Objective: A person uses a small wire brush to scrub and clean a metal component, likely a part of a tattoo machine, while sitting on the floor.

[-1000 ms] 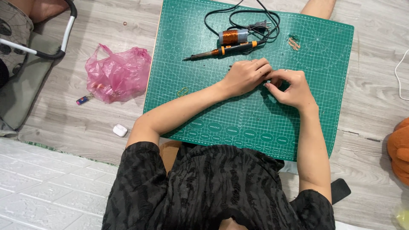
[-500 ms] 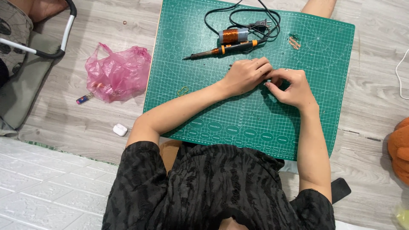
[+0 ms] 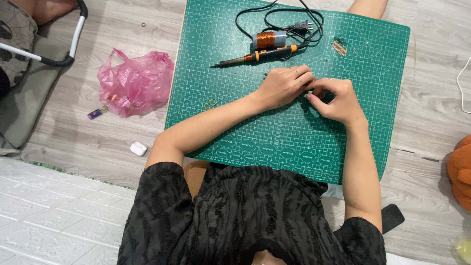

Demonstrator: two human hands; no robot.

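From the head view I see my left hand [image 3: 283, 86] and right hand [image 3: 337, 100] curled together, fingertips meeting on the green cutting mat [image 3: 294, 137]; what they pinch I cannot tell. The soldering iron [image 3: 255, 56] lies at 11 o'clock from them, copper wire spool [image 3: 269, 39] just beyond it.

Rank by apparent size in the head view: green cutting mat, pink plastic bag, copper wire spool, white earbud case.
1. Green cutting mat, by far the largest.
2. Pink plastic bag.
3. Copper wire spool and white earbud case look much alike in size; too close to rank.
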